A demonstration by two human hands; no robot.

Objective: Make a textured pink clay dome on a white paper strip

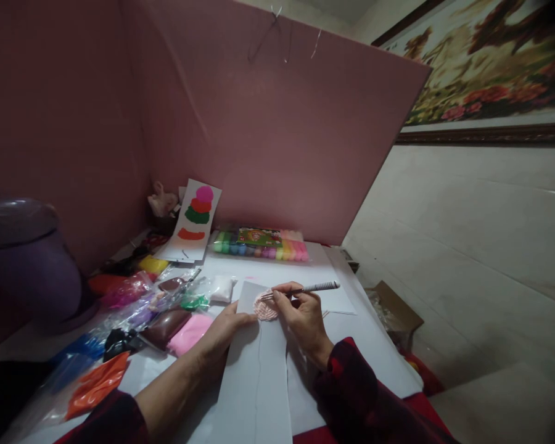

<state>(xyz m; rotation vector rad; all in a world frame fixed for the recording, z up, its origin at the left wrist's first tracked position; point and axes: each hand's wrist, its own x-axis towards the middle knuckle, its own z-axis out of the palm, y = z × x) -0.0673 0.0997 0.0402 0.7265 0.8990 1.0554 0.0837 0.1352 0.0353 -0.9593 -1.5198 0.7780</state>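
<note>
My right hand (305, 314) is closed around a fork (321, 287) with a striped handle, held nearly level. The fork's metal tip rests on a round patch of pale pink clay (266, 306), whose surface is ridged. The patch sits near the top of a long strip of white card (252, 382), with a thin line drawn down from it. My left hand (229, 330) grips the left edge of the card, thumb on top beside the clay; its other fingers are mostly hidden.
Bags of coloured clay, among them pink (190, 333), brown (166, 328) and orange (97, 383), crowd the left side. Behind lie a pack of coloured clay (261, 245) and a leaning card with coloured shapes (192, 222). A purple bin (28, 271) stands left; a cardboard box (395, 311) is right.
</note>
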